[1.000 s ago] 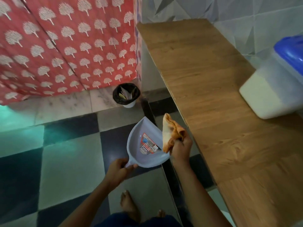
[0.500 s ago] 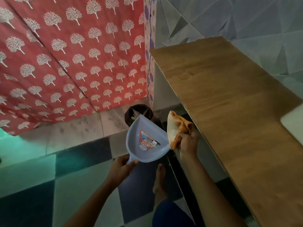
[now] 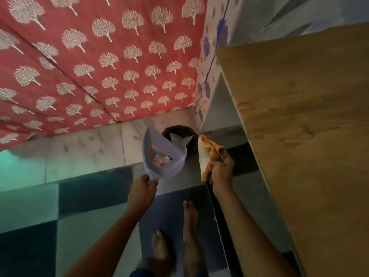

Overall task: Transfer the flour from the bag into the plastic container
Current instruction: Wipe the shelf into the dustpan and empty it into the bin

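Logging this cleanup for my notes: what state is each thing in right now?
Bin: on the floor, open, dark liner, pale rubbish inside.
Dustpan: held by its handle in the left grip, tilted, front edge toward the bin.
Cloth: bunched up, clutched in the right grip.
Curtain: drawn, hanging down to the floor.

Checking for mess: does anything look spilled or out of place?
Nothing stands out. The left hand holds the dustpan tilted toward the bin, the right hand grips a cloth; no spill shows on the floor.
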### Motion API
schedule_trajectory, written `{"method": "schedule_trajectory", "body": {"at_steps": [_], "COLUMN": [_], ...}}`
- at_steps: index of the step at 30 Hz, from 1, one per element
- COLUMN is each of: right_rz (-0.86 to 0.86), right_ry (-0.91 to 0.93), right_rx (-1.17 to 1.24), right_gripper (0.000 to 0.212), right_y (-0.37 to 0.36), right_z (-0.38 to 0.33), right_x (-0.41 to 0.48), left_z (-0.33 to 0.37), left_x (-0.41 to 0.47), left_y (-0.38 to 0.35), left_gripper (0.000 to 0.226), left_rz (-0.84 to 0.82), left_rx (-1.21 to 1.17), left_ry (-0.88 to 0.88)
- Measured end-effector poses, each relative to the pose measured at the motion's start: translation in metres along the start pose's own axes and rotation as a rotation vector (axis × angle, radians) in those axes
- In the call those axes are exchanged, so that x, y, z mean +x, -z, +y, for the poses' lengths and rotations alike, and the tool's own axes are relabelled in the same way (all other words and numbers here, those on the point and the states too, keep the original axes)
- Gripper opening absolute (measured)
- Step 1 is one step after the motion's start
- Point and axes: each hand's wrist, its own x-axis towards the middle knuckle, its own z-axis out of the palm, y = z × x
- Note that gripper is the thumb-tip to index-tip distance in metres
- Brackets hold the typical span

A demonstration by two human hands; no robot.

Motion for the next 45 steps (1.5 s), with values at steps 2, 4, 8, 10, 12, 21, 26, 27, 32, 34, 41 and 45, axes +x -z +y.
{"method": "schedule_trajectory", "body": {"at_steps": [2, 4, 8, 10, 12, 21, 26, 27, 32, 34, 41, 45], "right_rz": [-0.001, 0.012, 0.056, 0.097, 0.120, 0.136, 0.108, 0.109, 0.101, 0.110, 0.128, 0.175], "right_ry": [-0.022, -0.038, -0.070, -0.100, -0.124, -0.184, -0.190, -0.189, -0.179, -0.190, -0.201, -0.211], "right_rx": [-0.032, -0.029, -0.037, -0.051, -0.057, -0.012, -0.019, -0.021, -0.039, -0.048, -0.074, -0.058], "right_gripper": [0.046, 0.043, 0.039, 0.042, 0.046, 0.044, 0.046, 0.045, 0.047, 0.049, 0.055, 0.050], "right_y": [-0.025, -0.049, -0.086, -0.099, -0.106, -0.128, -0.130, -0.130, -0.123, -0.120, -0.103, -0.092], "right_z": [0.015, 0.034, 0.075, 0.103, 0.121, 0.145, 0.147, 0.147, 0.156, 0.159, 0.175, 0.195], "right_x": [0.048, 0.095, 0.170, 0.202, 0.222, 0.263, 0.275, 0.276, 0.279, 0.278, 0.276, 0.285], "left_z": [0.007, 0.010, 0.004, -0.002, -0.005, -0.025, -0.033, -0.034, -0.041, -0.042, -0.060, -0.081], "left_x": [0.057, 0.113, 0.211, 0.252, 0.277, 0.323, 0.321, 0.321, 0.323, 0.323, 0.328, 0.339], "left_y": [-0.019, -0.042, -0.089, -0.112, -0.124, -0.138, -0.143, -0.144, -0.147, -0.146, -0.148, -0.168], "left_gripper": [0.035, 0.030, 0.014, 0.016, 0.015, 0.041, 0.045, 0.043, 0.040, 0.039, 0.029, 0.025], "left_rz": [0.012, 0.042, 0.028, -0.017, -0.039, -0.060, -0.073, -0.067, -0.011, -0.010, 0.013, -0.185], "left_rx": [0.122, 0.194, 0.380, 0.500, 0.563, 0.937, 0.952, 0.933, 0.857, 0.847, 0.312, -0.047], "left_ry": [0.003, -0.010, -0.036, -0.066, -0.105, -0.405, -0.381, -0.362, -0.370, -0.396, -0.182, -0.027]}}
